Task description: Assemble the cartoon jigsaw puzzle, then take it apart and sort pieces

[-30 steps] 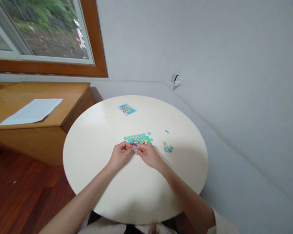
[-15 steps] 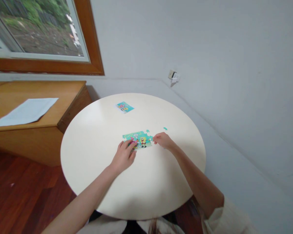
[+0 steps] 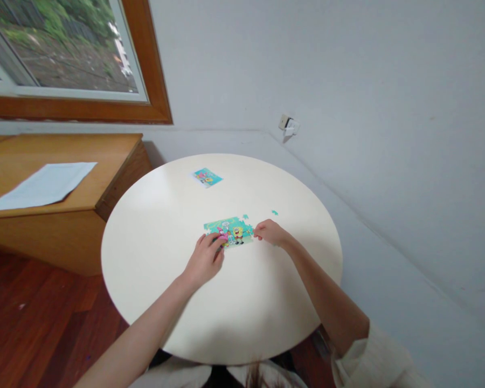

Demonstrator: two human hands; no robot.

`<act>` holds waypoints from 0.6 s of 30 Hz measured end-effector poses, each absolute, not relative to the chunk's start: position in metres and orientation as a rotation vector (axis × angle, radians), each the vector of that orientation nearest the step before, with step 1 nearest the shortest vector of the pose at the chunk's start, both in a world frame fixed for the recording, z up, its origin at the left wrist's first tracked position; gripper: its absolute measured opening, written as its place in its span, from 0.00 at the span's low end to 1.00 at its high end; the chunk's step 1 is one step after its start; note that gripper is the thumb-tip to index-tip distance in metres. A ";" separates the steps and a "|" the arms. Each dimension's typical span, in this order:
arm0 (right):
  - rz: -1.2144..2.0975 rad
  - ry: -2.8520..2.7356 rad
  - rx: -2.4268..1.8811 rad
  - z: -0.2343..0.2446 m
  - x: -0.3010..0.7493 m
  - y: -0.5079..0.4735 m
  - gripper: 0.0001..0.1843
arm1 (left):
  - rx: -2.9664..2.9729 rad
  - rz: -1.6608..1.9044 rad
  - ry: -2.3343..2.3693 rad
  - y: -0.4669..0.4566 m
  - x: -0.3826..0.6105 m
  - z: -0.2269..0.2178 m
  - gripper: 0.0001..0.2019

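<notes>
A partly assembled jigsaw puzzle point(image 3: 236, 229) with cartoon figures on a teal ground lies flat on the round white table. My left hand point(image 3: 205, 260) rests on its lower left part, fingers apart, covering some of the picture. At the puzzle's right edge, my right hand point(image 3: 270, 232) pinches a small puzzle piece, which the fingertips mostly hide. One loose piece point(image 3: 246, 216) lies by the upper right corner. Another loose piece point(image 3: 275, 212) sits farther right, beyond my right hand.
A picture card point(image 3: 207, 177) with similar figures lies toward the far side of the white table point(image 3: 153, 291). To the left stands a wooden cabinet point(image 3: 117, 151) bearing a pale sheet point(image 3: 44, 186). A wall with a socket point(image 3: 289, 125) rises behind.
Hardly anything differs. My right hand's fingertips have shifted very slightly at the puzzle's right edge; my left hand stays on the puzzle.
</notes>
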State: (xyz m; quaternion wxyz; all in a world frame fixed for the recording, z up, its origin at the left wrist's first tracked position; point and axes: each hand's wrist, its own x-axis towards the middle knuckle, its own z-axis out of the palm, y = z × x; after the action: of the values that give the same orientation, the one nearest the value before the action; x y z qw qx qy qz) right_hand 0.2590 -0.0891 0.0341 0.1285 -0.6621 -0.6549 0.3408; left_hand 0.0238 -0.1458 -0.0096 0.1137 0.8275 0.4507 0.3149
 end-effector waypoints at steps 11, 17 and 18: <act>0.983 -1.962 -1.962 0.034 0.260 -0.086 0.12 | 2.431 0.889 1.331 -0.146 0.025 -0.007 0.15; 0.956 -1.995 -1.995 0.036 0.258 -0.084 0.10 | 2.436 0.880 1.332 -0.146 0.024 -0.007 0.15; 0.957 -2.002 -1.994 0.037 0.258 -0.084 0.10 | 2.438 0.882 1.330 -0.146 0.024 -0.007 0.15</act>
State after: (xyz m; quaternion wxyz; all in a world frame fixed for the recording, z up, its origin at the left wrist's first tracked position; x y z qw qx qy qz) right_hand 0.2582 -0.0838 0.0370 0.0789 -0.6662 -0.6690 0.3199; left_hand 0.0242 -0.1461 -0.0073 0.1137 0.8312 0.4536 0.3007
